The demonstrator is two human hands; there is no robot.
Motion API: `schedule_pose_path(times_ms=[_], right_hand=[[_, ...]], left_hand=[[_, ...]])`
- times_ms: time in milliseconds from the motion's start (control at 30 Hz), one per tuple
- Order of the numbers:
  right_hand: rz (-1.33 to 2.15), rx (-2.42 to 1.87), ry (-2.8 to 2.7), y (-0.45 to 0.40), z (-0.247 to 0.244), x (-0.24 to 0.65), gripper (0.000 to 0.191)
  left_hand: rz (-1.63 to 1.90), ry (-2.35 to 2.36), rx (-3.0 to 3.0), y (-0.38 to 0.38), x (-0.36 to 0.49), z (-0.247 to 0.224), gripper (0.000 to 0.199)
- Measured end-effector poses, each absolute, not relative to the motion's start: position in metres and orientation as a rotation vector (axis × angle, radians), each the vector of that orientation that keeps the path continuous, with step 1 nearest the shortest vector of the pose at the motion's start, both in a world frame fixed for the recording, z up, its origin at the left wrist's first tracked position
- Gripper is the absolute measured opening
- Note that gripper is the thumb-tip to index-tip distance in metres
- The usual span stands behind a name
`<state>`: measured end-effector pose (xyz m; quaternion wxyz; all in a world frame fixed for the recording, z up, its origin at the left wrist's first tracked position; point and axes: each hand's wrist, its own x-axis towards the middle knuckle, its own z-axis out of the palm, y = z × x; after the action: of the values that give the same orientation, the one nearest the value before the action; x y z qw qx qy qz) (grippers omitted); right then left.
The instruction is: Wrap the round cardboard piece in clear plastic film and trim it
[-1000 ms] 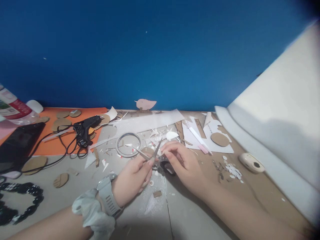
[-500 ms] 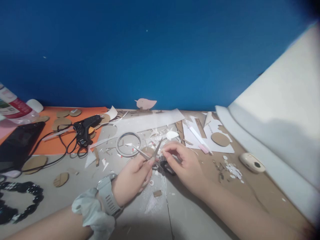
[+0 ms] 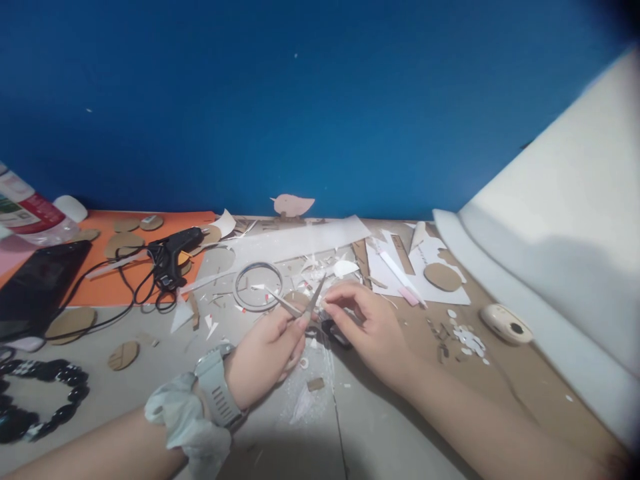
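Blue wall (image 3: pixel 320 120) behind littered grey counter (image 3: pixel 385 433); left hand (image 3: pixel 267 350) grasps open-bladed silver metal scissors (image 3: pixel 314 300); right hand (image 3: pixel 369 323) curled beside them, grip unclear.

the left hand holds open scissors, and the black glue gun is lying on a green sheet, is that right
The sheet's colour is wrong: the head view shows the black glue gun lying on an orange sheet. The left hand does hold open scissors.

Muted light, soft haze, shadow on white panel (image 3: pixel 565 187), blackened upper-right corner (fingers (image 3: pixel 346 323) slightly soft)
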<state>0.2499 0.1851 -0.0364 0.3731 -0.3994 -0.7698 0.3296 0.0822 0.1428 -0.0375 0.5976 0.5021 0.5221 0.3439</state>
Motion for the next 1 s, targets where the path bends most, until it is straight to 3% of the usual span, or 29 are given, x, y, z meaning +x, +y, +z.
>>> schedule_pose_path(times_ms=[1000], right_hand=[[0.803, -0.995, -1.934, 0.1834, -0.0449, 0.2515, 0.034]], left_hand=[[0.788, 1.201, 1.145, 0.1429, 0.0823, -0.0371, 0.025]])
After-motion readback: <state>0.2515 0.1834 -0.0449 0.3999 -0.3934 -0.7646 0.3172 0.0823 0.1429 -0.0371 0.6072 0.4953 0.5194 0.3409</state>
